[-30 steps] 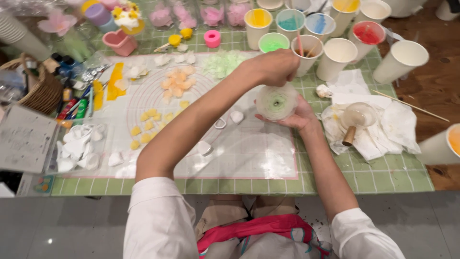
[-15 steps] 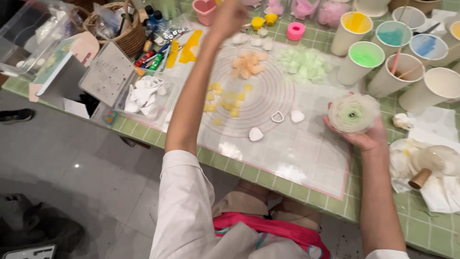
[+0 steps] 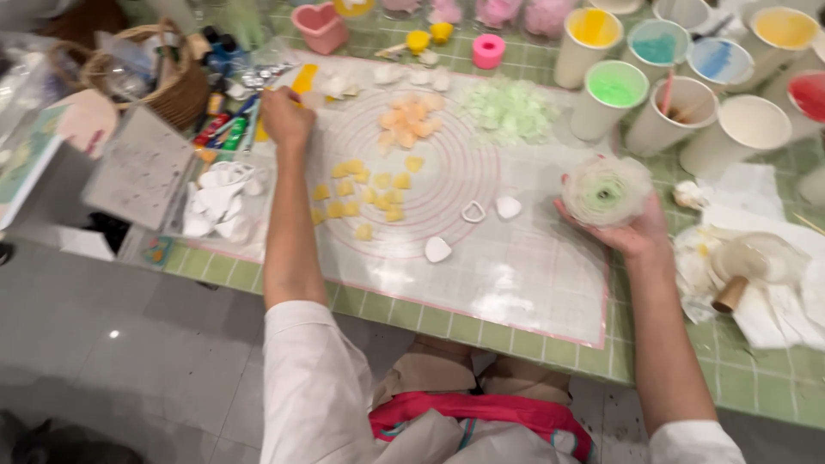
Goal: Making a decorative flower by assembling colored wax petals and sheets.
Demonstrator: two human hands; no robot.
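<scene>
Clay flower (image 3: 607, 191) in right-hand (image 3: 632, 230) grip.

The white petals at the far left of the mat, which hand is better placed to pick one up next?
Left. The left hand is stretched out right beside the white petals, probably with nothing in it. The right hand is across the mat, cradling the flower.

a green-tiled table (image 3: 756, 382) carries a translucent mat (image 3: 516, 283), paper cups (image 3: 743, 129), a basket (image 3: 163, 82).
</scene>
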